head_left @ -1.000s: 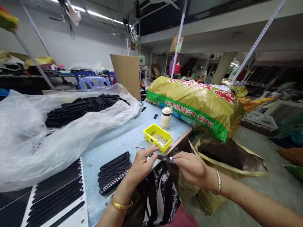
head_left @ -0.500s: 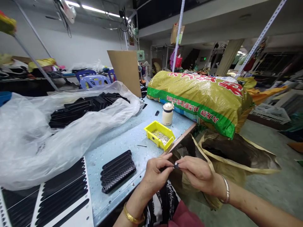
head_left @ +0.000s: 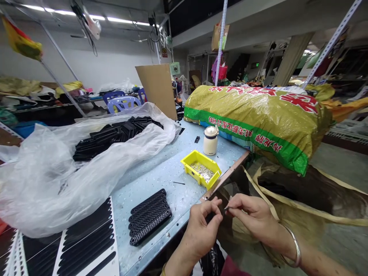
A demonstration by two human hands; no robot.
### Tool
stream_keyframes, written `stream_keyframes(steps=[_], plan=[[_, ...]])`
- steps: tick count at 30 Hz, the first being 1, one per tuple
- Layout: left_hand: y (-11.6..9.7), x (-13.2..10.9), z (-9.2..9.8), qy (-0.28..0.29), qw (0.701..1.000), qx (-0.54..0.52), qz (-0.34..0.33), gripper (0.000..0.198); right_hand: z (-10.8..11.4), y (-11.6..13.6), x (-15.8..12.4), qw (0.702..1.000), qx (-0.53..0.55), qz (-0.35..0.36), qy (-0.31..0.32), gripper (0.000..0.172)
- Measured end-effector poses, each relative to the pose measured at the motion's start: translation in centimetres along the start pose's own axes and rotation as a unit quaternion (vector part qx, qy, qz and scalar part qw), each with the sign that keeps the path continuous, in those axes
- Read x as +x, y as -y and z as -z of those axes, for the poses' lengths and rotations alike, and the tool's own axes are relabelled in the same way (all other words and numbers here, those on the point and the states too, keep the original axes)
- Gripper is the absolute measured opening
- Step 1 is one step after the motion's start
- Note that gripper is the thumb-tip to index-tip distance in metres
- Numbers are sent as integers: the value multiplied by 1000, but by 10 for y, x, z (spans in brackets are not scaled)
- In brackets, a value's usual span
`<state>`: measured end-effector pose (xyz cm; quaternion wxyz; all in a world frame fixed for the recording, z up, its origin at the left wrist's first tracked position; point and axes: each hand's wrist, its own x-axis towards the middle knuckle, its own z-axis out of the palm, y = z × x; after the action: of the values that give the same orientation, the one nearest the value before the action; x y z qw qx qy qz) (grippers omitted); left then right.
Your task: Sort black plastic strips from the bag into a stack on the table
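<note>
My left hand (head_left: 203, 224) is raised just off the near table edge, thumb and index finger curled together in a pinch. Whatever lies between those fingertips is too small to make out. Facing it across a narrow gap, my right hand (head_left: 253, 214) pinches a small dark piece (head_left: 227, 208) between thumb and fingertips. Beyond both hands, a yellow bin (head_left: 195, 177) holds many tiny shiny metal parts (head_left: 203, 170). To the left on the table lies a stack of black mesh-patterned strips (head_left: 150, 217).
A cream flask (head_left: 211, 143) stands behind the bin. Clear plastic sheeting (head_left: 94, 180) surrounds a heap of black pieces (head_left: 115, 136). White cards with black strips (head_left: 89, 237) lie front left. A large gold sack (head_left: 253, 111) rests at right, above an open sack (head_left: 310, 191).
My hands have drawn apart slightly, and the small dark piece stays in my right fingertips. The view has shifted, so the table things sit a little further right.
</note>
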<state>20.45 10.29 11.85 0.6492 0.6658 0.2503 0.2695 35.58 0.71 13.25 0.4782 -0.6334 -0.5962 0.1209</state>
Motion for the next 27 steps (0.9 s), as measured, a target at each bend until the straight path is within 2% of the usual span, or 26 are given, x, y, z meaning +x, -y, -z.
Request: stream_keyframes(steps=[4,8,11,13,15,18,22,25,27], plan=[[7,-1,-8,4,1000,-20,17,5,-6,-9,0,993,81,-88,-2,15],[7,6,-10,26,998,-52,31,8,-8,-14,3,977,164,-139,-13,15],[4,14,-8,33,995,-94,32,14,-5,-12,6,959,233,-161,-22,12],[5,19,-6,16,994,-102,28,15,-5,-11,9,937,301,-177,-17,18],[8,22,-4,-13,998,-67,12,13,-9,-13,10,905,376,-197,-20,26],[15,22,-4,-66,994,66,-55,9,-19,-18,9,873,428,-227,-55,29],[28,21,-8,-91,962,199,-164,8,-32,-24,9,883,398,-232,-94,28],[34,22,-8,-94,956,221,-169,9,-33,-24,11,908,346,-211,-108,24],[33,22,-5,-119,951,234,-165,5,-32,-25,11,922,308,-200,-126,20]])
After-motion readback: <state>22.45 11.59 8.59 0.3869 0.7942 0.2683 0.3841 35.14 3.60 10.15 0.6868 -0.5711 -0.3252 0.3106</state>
